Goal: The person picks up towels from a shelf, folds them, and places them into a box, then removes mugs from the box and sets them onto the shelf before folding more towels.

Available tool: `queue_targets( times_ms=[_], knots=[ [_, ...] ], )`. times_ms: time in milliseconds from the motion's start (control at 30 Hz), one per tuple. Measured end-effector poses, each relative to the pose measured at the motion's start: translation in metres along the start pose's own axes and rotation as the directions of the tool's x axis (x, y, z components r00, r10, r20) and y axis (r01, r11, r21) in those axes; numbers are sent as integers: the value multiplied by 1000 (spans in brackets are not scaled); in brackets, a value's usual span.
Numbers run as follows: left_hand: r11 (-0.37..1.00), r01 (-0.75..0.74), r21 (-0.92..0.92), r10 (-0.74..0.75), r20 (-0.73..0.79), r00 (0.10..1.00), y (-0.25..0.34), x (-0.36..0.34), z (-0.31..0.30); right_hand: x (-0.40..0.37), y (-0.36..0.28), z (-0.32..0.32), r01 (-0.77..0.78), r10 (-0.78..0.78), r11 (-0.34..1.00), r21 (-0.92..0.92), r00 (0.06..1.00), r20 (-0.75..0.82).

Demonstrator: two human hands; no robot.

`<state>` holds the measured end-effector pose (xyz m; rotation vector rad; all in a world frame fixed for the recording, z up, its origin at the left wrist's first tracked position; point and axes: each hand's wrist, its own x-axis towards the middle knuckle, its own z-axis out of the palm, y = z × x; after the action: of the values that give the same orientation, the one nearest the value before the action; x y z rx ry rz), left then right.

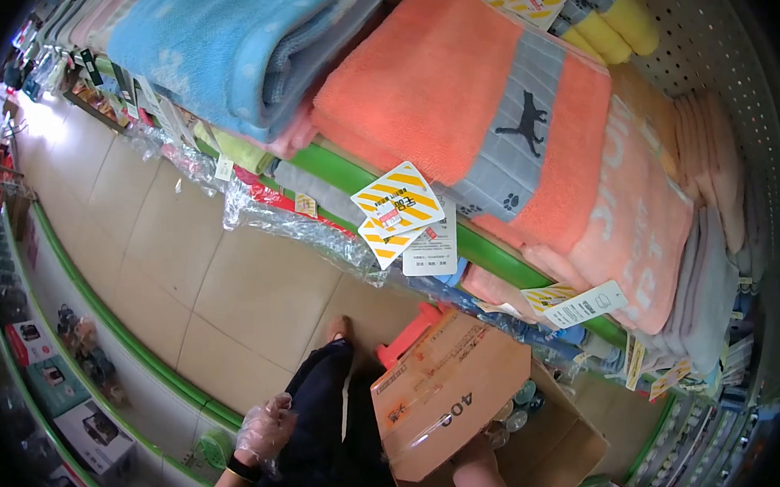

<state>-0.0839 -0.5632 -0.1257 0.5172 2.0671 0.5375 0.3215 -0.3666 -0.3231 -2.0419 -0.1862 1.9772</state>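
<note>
My right hand [477, 450] reaches into an opened cardboard box [452, 384] marked "400". The box flap covers part of the hand, and its fingertips are hidden. Beside them lie several clear, rounded glass or plastic items [519, 406], too small to name. My left hand [267, 430], in a thin clear plastic glove, hangs low beside my dark trousers. Its fingers are curled, and whatever may be inside them cannot be made out. A red plastic stool or similar piece [409, 333] shows behind the box.
Folded towels, coral [429, 74] and blue [210, 41], fill the shelf ahead, with striped price tags [398, 197] hanging off its green edge. At left, a curved shelf [115, 301] carries boxed goods [94, 434]. Tiled floor [234, 278] runs between.
</note>
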Motion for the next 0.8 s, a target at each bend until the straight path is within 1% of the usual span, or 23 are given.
queue_targets(
  times_ms=[33,100,233,300,333,400,533,600,633,667,700,733,767,800],
  knots=[
    [1000,-4,2,4,4,1000,-1,1,0,-1,0,0,3,-3,1000,9,1000,2],
    [999,38,7,-38,5,999,-4,4,0,-3,1,-1,9,-9,1000,20,1000,5],
    [998,7,63,-6,-17,1000,-4,8,-4,-6,0,-6,23,-23,999,34,1000,12],
    [996,80,29,-79,-9,997,10,8,-11,-10,-5,-6,31,-32,999,45,999,17],
    [997,78,25,-78,-4,997,7,9,-10,-10,-8,-4,34,-35,999,39,999,23],
    [996,-2,90,6,-49,999,0,11,-8,-15,-16,-7,56,-58,997,49,998,36],
    [995,-35,92,35,-5,999,15,10,-16,-34,-31,-32,120,-126,989,81,989,72],
    [997,-53,62,55,-33,998,25,9,-17,-53,-42,-48,142,-157,981,130,982,109],
    [997,-53,58,55,-28,998,29,8,-18,-62,-45,-56,140,-156,977,158,983,94],
    [996,-88,30,88,-20,996,32,8,-18,-70,-47,-68,176,-169,972,159,984,-55],
    [993,-122,1,122,-14,992,33,7,-16,-79,-47,-84,256,-243,958,128,964,-109],
    [983,-153,-102,152,-16,988,33,7,-11,-103,-50,-81,334,-322,928,164,942,-94],
    [982,-152,-108,152,-8,988,32,10,-4,-145,-57,-67,408,-399,891,200,913,-84],
    [953,-251,-172,255,4,967,33,15,6,-167,-64,-72,450,-439,883,135,893,-101]
  ],
)
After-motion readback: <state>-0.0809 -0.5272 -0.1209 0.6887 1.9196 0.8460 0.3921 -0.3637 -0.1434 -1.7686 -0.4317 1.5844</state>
